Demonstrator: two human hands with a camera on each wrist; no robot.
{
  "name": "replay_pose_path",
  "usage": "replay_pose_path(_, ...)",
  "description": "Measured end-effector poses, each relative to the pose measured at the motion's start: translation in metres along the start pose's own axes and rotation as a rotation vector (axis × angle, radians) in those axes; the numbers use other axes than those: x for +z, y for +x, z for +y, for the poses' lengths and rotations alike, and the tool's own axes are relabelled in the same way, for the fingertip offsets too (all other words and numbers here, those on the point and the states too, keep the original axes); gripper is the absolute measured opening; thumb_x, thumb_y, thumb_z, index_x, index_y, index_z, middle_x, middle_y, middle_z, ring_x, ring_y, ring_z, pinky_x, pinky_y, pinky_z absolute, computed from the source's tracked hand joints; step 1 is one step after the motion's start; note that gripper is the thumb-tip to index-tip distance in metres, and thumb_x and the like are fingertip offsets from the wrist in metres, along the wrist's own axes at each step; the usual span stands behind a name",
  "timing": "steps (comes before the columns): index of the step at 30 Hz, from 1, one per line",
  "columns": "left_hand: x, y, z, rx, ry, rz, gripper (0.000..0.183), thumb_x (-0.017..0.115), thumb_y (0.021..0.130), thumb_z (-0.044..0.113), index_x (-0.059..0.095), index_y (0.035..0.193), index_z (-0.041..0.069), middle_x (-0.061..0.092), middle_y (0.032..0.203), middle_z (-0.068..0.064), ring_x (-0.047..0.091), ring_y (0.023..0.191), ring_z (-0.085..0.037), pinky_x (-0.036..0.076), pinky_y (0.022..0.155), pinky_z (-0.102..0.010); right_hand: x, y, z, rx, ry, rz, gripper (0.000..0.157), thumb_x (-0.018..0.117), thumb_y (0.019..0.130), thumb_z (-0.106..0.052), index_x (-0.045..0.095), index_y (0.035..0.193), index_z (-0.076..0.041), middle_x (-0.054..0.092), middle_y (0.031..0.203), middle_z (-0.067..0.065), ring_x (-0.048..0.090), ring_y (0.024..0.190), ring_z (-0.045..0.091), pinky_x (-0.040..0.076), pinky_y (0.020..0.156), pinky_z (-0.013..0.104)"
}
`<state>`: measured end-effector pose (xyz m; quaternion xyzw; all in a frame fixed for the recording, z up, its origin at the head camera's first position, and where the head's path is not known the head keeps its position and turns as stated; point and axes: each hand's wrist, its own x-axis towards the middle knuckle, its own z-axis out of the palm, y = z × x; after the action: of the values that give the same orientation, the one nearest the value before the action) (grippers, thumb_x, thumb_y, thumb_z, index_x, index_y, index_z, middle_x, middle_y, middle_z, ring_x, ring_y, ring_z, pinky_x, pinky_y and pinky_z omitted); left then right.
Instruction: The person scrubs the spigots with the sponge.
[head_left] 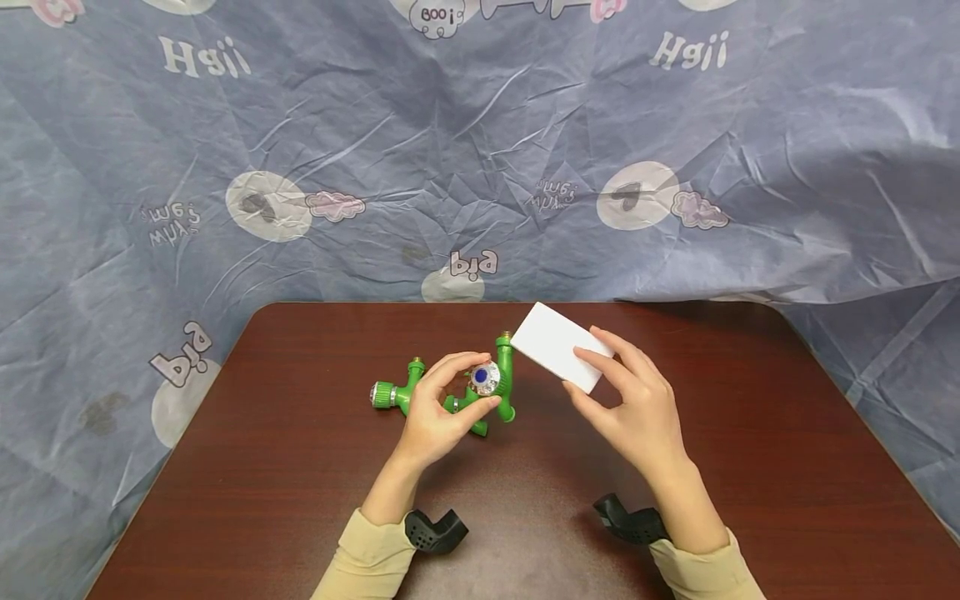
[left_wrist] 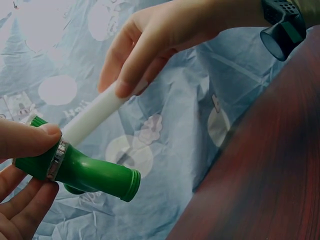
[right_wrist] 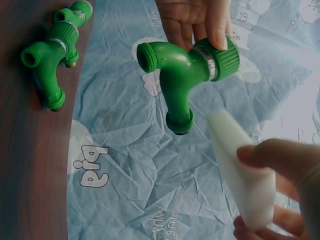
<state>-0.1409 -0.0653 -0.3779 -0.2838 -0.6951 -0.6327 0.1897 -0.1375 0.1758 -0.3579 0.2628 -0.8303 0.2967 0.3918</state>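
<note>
My left hand (head_left: 441, 417) grips a green plastic tap (right_wrist: 177, 72) by its ribbed knob, thumb on one side and fingers on the other. The tap is held up above the table, and its knob shows a blue centre (head_left: 482, 377) in the head view. To the right, my right hand (head_left: 637, 408) pinches a white rectangular block (head_left: 558, 343), which looks like a melamine sponge, between thumb and fingers. One end of the block is close to the tap; whether they touch I cannot tell.
More green taps (right_wrist: 50, 65) lie on the dark red-brown table (head_left: 300, 500), partly behind my left hand in the head view. A wrinkled blue-grey printed cloth (head_left: 420, 167) hangs behind the table. Each wrist wears a black camera mount (head_left: 437, 532).
</note>
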Motion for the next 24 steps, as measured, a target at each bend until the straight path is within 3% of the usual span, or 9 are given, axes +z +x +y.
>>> replay_pose_path(3,0.0,0.002,0.013,0.012,0.011,-0.014,0.046,0.077,0.068,-0.012,0.061,0.111,-0.008,0.061,0.109,-0.02,0.058,0.093,-0.017,0.05,0.069,-0.024,0.0,-0.001,-0.001,-0.019,0.038,-0.076,0.036,0.077,0.069,-0.016,0.072,0.104,-0.009,0.06,0.121,0.011,0.058,0.104,0.028,0.044,0.085,0.03)
replay_pose_path(6,0.001,0.003,0.02,-0.002,0.008,-0.04,0.046,0.076,0.068,-0.013,0.061,0.111,-0.01,0.06,0.109,-0.021,0.059,0.095,-0.018,0.052,0.074,-0.026,0.002,-0.003,-0.001,-0.023,0.039,-0.137,0.038,0.078,0.068,-0.014,0.071,0.105,-0.009,0.059,0.122,0.011,0.057,0.104,0.028,0.045,0.084,0.034)
replay_pose_path(10,0.001,0.004,0.022,-0.015,-0.008,-0.062,0.046,0.076,0.068,-0.015,0.06,0.111,-0.011,0.061,0.11,-0.022,0.059,0.099,-0.02,0.052,0.084,-0.029,0.003,-0.003,0.0,0.026,-0.003,-0.077,0.04,0.08,0.065,-0.011,0.071,0.104,-0.008,0.06,0.121,0.012,0.058,0.102,0.03,0.046,0.08,0.041)
replay_pose_path(13,0.002,0.004,0.021,-0.012,-0.01,-0.062,0.046,0.076,0.067,-0.015,0.06,0.111,-0.01,0.062,0.11,-0.022,0.059,0.099,-0.02,0.052,0.083,-0.028,0.002,-0.002,0.001,0.061,-0.004,-0.041,0.04,0.08,0.065,-0.011,0.072,0.104,-0.008,0.06,0.12,0.011,0.058,0.102,0.03,0.046,0.079,0.041)
replay_pose_path(20,0.003,0.003,0.022,0.007,-0.012,-0.08,0.046,0.075,0.068,-0.015,0.06,0.11,-0.012,0.061,0.109,-0.022,0.059,0.099,-0.021,0.052,0.082,-0.032,0.004,-0.004,-0.001,0.013,0.031,-0.145,0.043,0.083,0.064,-0.012,0.071,0.106,-0.011,0.059,0.123,0.009,0.058,0.104,0.026,0.047,0.079,0.039)
replay_pose_path(24,0.003,0.003,0.024,-0.015,-0.019,-0.092,0.045,0.075,0.068,-0.015,0.06,0.111,-0.011,0.061,0.109,-0.021,0.059,0.1,-0.021,0.052,0.081,-0.032,0.004,-0.004,-0.001,0.054,-0.014,-0.101,0.043,0.083,0.063,-0.012,0.071,0.105,-0.01,0.06,0.121,0.01,0.058,0.104,0.028,0.048,0.078,0.041)
